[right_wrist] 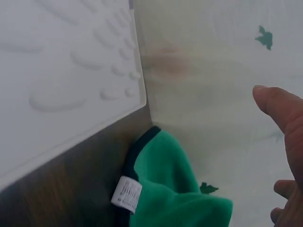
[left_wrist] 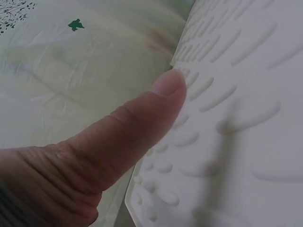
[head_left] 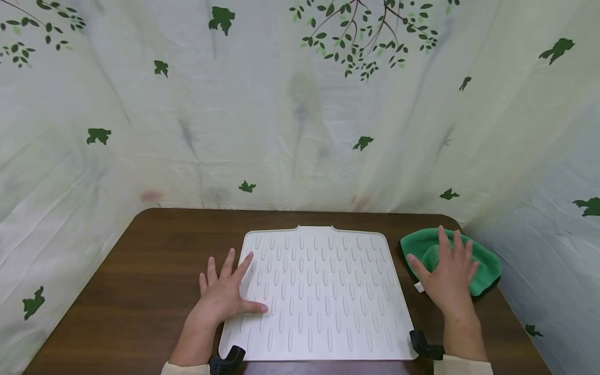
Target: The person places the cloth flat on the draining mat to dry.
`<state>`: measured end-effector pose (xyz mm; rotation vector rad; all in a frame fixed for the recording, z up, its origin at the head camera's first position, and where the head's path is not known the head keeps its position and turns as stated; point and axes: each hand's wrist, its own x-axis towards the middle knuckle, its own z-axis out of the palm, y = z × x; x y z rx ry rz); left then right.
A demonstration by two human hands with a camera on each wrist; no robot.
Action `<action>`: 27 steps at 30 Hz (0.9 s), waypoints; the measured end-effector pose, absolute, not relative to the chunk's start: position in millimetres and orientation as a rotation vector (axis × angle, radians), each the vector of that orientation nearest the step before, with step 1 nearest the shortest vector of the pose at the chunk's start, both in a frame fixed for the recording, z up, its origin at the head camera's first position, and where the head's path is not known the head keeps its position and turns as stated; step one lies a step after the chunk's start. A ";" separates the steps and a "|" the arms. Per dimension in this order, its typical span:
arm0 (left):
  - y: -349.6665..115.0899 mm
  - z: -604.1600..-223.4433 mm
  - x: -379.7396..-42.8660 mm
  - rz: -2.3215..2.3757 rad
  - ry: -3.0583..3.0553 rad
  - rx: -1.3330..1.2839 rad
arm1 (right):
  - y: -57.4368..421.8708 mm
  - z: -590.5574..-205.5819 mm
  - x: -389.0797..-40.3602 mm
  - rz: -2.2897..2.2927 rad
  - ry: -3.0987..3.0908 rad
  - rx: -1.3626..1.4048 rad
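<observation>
A white board (head_left: 323, 291) with rows of oval ridges lies flat on the table, a shallow notch-like tab at its far edge. Over its left edge is my left hand (head_left: 222, 294), fingers spread and thumb extended across the ridges; whether it touches cannot be told. The left wrist view shows that thumb (left_wrist: 137, 120) straight beside the board. To the right lies a folded green cloth item (head_left: 485, 265) with dark edging and a white printed label (right_wrist: 127, 194). My right hand (head_left: 450, 276) is spread above it, holding nothing, and hides part of it.
The brown wooden table (head_left: 154, 291) has rounded far corners. Behind and at both sides hangs a pale curtain (head_left: 262, 114) with green leaf prints. Black wrist mounts (head_left: 227, 359) sit on both wrists, near the board's front corners.
</observation>
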<state>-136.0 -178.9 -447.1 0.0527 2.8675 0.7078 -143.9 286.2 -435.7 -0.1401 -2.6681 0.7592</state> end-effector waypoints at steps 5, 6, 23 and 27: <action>-179.7 -446.9 -135.9 0.627 2.823 0.050 | 294.3 -440.0 -144.0 0.822 -2.653 -0.215; -180.0 -446.9 -135.6 0.619 2.816 0.049 | 295.8 -440.6 -143.7 0.832 -2.659 -0.234; -178.7 -448.1 -137.1 0.610 2.754 0.008 | 325.6 -452.2 -144.1 0.893 -2.699 -0.547; -178.5 -448.5 -137.3 0.614 2.737 0.002 | 332.3 -455.1 -143.6 0.910 -2.758 -0.606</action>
